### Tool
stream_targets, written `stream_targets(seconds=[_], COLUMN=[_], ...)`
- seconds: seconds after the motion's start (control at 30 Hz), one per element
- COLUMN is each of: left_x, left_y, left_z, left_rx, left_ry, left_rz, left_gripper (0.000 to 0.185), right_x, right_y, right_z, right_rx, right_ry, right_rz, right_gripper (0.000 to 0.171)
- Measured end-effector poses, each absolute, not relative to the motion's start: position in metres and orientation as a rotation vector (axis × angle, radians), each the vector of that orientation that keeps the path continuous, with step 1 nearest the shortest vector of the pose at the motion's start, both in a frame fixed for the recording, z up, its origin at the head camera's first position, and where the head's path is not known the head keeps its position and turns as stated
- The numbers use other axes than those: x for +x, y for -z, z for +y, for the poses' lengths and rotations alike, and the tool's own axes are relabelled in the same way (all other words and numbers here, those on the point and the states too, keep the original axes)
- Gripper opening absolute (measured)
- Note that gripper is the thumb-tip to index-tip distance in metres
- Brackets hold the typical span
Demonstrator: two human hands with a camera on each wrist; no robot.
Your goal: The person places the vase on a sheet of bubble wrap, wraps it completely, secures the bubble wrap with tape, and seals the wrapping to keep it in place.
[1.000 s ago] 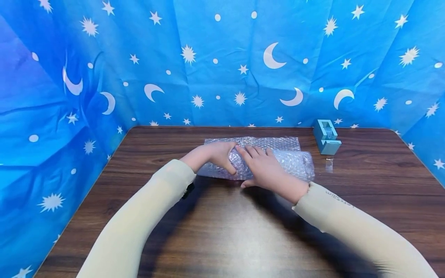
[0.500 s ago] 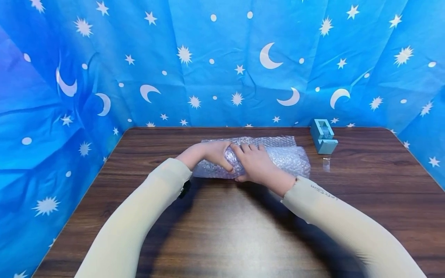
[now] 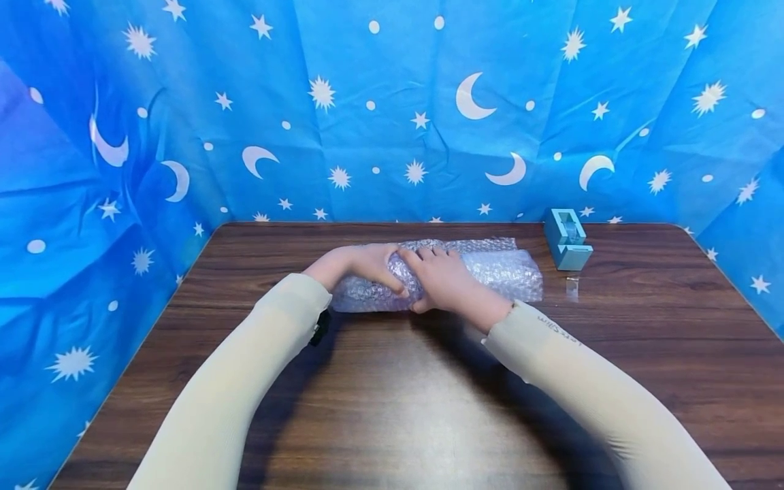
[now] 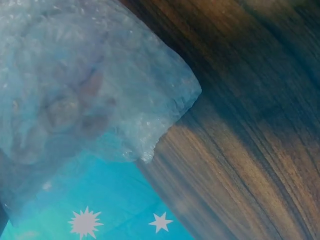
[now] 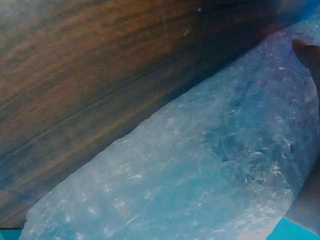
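From the head view, a dark wooden table (image 3: 392, 408) stands before a blue backdrop (image 3: 392, 102) of moons and stars; at its far middle lies a bubble-wrap roll (image 3: 484, 272), with the left hand (image 3: 361, 267) and right hand (image 3: 442, 279) curled over it side by side, and a blue tape dispenser (image 3: 568, 238) near its right end. The left wrist view shows the wrap's edge (image 4: 100, 90) over the wood, fingers dim behind it. The right wrist view shows the roll (image 5: 200, 170) lying on the table, a fingertip (image 5: 306, 52) touching it.

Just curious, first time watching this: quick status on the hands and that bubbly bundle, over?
Left hand and right hand both grip the bubble wrap roll, side by side. Roll lies on the table. Tape dispenser apart at right, nothing in the way.
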State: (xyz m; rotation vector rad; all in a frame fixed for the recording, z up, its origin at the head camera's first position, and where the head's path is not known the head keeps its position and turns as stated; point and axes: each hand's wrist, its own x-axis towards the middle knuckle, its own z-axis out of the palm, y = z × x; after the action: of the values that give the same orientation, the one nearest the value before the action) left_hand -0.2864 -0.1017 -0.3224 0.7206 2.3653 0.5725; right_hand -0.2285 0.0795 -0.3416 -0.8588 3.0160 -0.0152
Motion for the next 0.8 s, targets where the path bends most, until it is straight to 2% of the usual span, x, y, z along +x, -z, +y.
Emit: stream_targets(seconds=[0.13,0.43,0.6,0.8], left_x=[-0.289,-0.291,-0.291,-0.285], left_y=[0.318,0.317,0.318,0.319], left_z=[-0.102,-0.102,-0.105,-0.109], left_rx=[0.658,0.581,0.521,0.584], left_ry=[-0.548,-0.558,-0.570,-0.550], left_rz=[2.352,2.328,2.362,2.464], left_gripper=[0.098,0.104,0.100,0.093], right_x=[-0.235,-0.243,-0.245,-0.250], right_y=[0.337,0.333,0.329,0.327], right_z=[0.080,0.079,0.079,0.080], right_rx=[-0.845,-0.790,-0.772,-0.758], right_ry=[0.051,0.074,0.114,0.164], right_rz=[2.965,2.880,2.852,2.816], right_gripper=[0.108,0.111,0.112,0.108])
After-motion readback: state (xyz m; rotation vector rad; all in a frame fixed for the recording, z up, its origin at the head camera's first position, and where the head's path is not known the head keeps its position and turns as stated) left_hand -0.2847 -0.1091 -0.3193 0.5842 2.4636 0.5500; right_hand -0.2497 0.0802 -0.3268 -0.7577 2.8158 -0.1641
